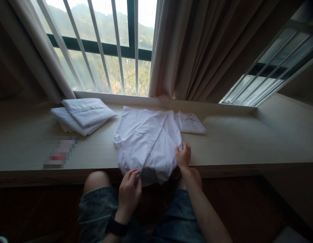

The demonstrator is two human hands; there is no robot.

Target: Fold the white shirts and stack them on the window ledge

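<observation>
A white garment [148, 141], perhaps a shirt, lies spread on the pale sill-like ledge [234, 141] in front of me. Creases run diagonally across it, and its near end hangs over the ledge's front edge between my knees. My left hand [130, 190], a dark band on its wrist, is closed at the hanging lower left edge, with a bit of the cloth between thumb and fingers. At the right edge my right hand [183, 155] pinches the fabric with curled fingers. Touching or just behind the garment's right side is a small folded white cloth [192, 122].
Folded white cloths [87, 113] are stacked on the ledge at the left. Nearer the front edge lies a blurred-out flat object [60, 152]. Behind the ledge stand a barred window [103, 49] and grey-brown curtains [187, 50]. My knees sit against the ledge's front.
</observation>
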